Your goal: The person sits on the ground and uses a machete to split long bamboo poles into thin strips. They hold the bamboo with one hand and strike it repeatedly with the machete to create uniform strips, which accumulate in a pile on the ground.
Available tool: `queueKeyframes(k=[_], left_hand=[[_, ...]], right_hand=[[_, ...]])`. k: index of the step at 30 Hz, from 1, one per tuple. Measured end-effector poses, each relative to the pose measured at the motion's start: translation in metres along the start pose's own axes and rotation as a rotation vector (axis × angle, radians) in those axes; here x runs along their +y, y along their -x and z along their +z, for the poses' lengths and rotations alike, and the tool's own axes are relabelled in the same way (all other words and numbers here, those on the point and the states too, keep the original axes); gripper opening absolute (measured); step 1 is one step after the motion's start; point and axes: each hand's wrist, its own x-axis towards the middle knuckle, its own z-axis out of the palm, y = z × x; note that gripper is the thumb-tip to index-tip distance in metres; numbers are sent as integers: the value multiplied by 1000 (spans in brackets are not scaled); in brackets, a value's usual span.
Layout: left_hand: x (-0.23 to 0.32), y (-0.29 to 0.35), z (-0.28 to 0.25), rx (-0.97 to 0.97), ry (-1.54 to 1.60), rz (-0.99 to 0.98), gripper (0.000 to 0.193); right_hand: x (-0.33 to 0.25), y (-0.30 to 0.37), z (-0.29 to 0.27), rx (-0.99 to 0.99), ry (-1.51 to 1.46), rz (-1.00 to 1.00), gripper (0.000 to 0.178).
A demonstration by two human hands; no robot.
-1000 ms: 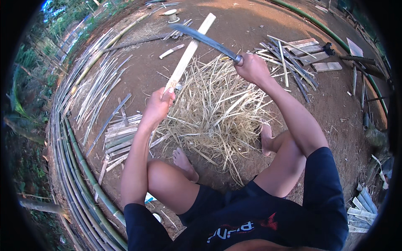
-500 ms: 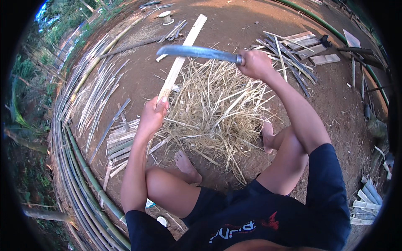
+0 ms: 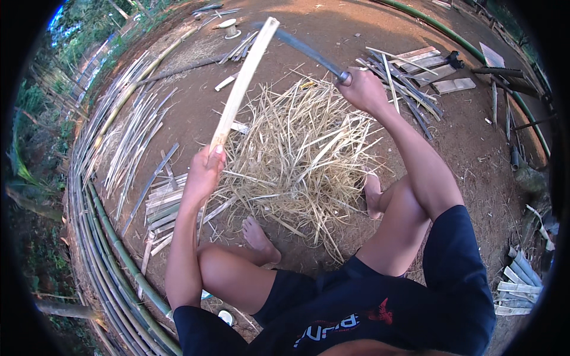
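Observation:
A pale, flat split-bamboo strip (image 3: 240,89) stands up at a slant, its lower end gripped by my left hand (image 3: 205,173). My right hand (image 3: 363,90) is closed round the handle of a long machete (image 3: 312,53). The blade points up and to the left, and its tip end passes behind the top of the strip; whether they touch I cannot tell. Below both hands spreads a heap of thin bamboo shavings (image 3: 303,160) on the ground between my bare feet.
Cut slats (image 3: 165,204) are stacked left of my left foot. Long bamboo poles (image 3: 113,261) line the left side, with thin strips (image 3: 133,139) beside them. Dark strips (image 3: 409,89) and boards (image 3: 454,85) lie at the far right. More split pieces (image 3: 518,291) are piled at the near right.
The machete blade has swung up toward the strip's top end and now tilts upward to the left. My left hand and the strip have shifted slightly left, with the strip more upright.

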Motion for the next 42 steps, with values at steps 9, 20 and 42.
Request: queueKeyframes(k=[9,20,42], left_hand=[[23,-7,-23,99,204,57,29],[23,-27,-29,159,260,-56,27],[15,-44,-34,-100,431,15,26]], right_hand=[[-57,35,18,-225,-22,-98,32],[-83,49,25,-299,-78,-264,19],[-84,29,33,-174,55,-312,14]])
